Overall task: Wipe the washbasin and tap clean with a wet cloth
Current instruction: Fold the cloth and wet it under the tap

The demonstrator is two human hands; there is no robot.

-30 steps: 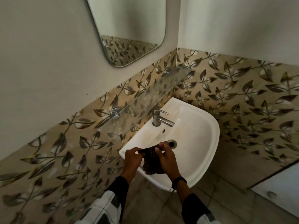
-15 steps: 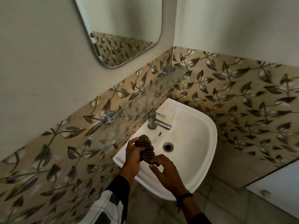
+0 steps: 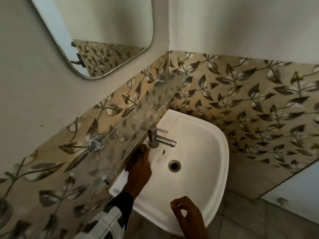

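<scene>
A white glazed washbasin (image 3: 203, 183), rounded at the front and squared towards the wall, sits in a corner lined with glossy beige tiles (image 3: 241, 100) printed with dark leaves. Its round metal-ringed drain (image 3: 174, 165) lies near the middle of the bowl. The tap (image 3: 155, 138), a slim chrome cylinder with a straight spout and a thin lever, stands on the back ledge at about 11 o'clock from the drain.

The left hand (image 3: 139, 171) is at about 9 o'clock from the drain, just short of the tap's base. Its bent fingers hold a dark, bunched cloth (image 3: 135, 156) pressed down on the ledge. The cloth looks coarse and ribbed, though motion blurs it, and its far edge sits under the clear, water-spotted glass shelf (image 3: 138, 118).

The right hand (image 3: 185, 213) hovers over the front rim at about 6 o'clock, loosely curled, thumb and forefinger nearly meeting, with nothing in it.

A round chrome bracket (image 3: 95, 144) clamps the shelf. A round-cornered mirror (image 3: 107, 31) hangs at 11 o'clock above.
</scene>
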